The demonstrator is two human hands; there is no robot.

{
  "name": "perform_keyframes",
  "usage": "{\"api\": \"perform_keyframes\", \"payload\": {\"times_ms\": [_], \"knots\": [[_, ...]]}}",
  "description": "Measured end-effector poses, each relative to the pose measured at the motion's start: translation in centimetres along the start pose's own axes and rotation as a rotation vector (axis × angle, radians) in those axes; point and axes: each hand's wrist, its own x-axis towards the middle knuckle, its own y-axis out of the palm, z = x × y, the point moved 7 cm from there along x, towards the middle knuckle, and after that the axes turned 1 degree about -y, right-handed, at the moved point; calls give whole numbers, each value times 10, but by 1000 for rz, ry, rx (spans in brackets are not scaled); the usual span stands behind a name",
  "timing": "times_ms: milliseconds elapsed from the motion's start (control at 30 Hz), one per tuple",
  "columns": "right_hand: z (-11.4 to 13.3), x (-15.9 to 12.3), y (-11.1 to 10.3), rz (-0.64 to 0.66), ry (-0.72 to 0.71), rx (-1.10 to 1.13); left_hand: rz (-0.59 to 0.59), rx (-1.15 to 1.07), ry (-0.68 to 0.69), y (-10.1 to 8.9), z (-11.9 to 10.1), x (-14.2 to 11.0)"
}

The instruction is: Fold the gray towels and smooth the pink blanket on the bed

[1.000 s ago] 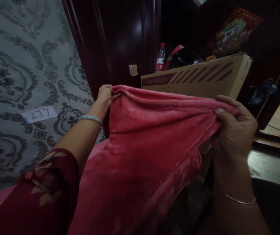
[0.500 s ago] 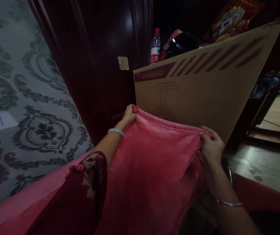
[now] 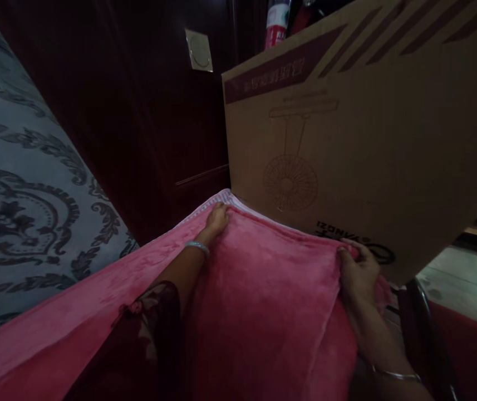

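Note:
A pink fleece blanket (image 3: 263, 301) lies spread low in front of me, reaching to the foot of a large cardboard box (image 3: 367, 139). My left hand (image 3: 217, 218) rests closed on the blanket's far left corner, a pale bangle on the wrist. Pinching the blanket's far right corner is my right hand (image 3: 357, 270), close against the box, with a thin metal bangle on that wrist. A striped sheet edge (image 3: 225, 197) shows under the left corner.
The box bears a fan drawing and stands right behind the blanket. Dark wooden panelling (image 3: 138, 111) with a wall switch (image 3: 199, 50) rises at the back. Patterned grey wallpaper (image 3: 21, 189) fills the left. A bottle (image 3: 275, 25) stands behind the box. A dark curved chair frame (image 3: 424, 317) sits at the right.
Both hands have lowered the blanket's top edge from chest height down to the surface by the box. The view tipped downward with them.

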Motion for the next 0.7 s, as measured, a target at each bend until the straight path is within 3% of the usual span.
{"api": "perform_keyframes", "payload": {"times_ms": [200,333,467,533,700], "knots": [[5,0,1,45,-16,-69,97,202,-277,-9,39,-20],[15,-2,-3,-13,-83,-23,74,257,-275,-17,32,-23],[15,-1,-8,-78,-116,14,-61,294,-242,-29,24,-16],[12,0,-7,-77,-110,18,-80,310,-264,-26,28,-14],[7,4,-1,-7,-84,-3,44,293,-332,-3,48,-11]]}}
